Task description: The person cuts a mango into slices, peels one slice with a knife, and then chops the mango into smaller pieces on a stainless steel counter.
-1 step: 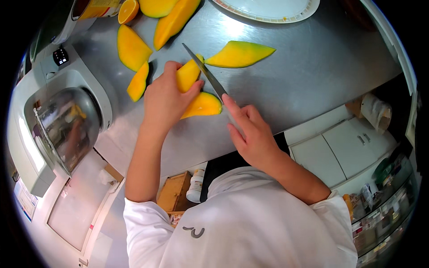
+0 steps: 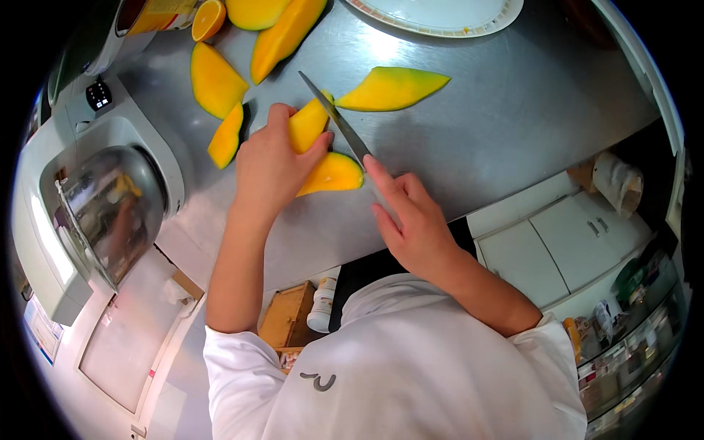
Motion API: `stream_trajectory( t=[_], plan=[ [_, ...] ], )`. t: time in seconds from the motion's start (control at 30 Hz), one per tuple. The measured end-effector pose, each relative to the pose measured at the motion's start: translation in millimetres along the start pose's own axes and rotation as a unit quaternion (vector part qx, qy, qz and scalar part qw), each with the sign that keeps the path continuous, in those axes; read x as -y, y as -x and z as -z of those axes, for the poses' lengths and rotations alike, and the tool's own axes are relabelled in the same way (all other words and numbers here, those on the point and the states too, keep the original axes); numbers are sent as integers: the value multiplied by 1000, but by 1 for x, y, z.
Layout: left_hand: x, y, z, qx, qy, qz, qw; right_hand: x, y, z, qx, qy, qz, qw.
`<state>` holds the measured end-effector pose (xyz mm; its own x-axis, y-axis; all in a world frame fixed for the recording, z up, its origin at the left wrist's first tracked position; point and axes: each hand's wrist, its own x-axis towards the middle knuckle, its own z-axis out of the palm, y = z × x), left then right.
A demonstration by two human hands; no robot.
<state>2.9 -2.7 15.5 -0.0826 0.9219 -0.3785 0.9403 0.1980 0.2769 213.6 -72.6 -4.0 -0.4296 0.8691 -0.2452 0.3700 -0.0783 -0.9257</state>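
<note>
On a steel worktop my left hand presses down a yellow-fleshed fruit piece, thumb on one side and fingers on the other. In my right hand is a knife; the index finger lies along its blade and the handle is hidden in the palm. The blade rests against the right end of the held piece. Close below it lies another orange-yellow piece, beside my left thumb. A long green-skinned slice touches or nearly touches the far side of the blade. The fruit looks like mango or pumpkin; I cannot tell which.
Several more yellow slices lie at the far left, near a cut orange half. At the back stands a white plate. A white machine with a round metal bowl borders the left side. Below right are white cabinets.
</note>
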Motion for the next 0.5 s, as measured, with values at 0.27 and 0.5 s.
stream_trajectory(
  t=[0.27, 0.5],
  plan=[
    [-6, -2, 1, 16, -16, 8, 1000, 5, -3, -3, -1, -8, -14, 1000],
    [-7, -2, -1, 24, -15, 16, 999, 10, -5, -8, 5, 11, -42, 999]
  ],
)
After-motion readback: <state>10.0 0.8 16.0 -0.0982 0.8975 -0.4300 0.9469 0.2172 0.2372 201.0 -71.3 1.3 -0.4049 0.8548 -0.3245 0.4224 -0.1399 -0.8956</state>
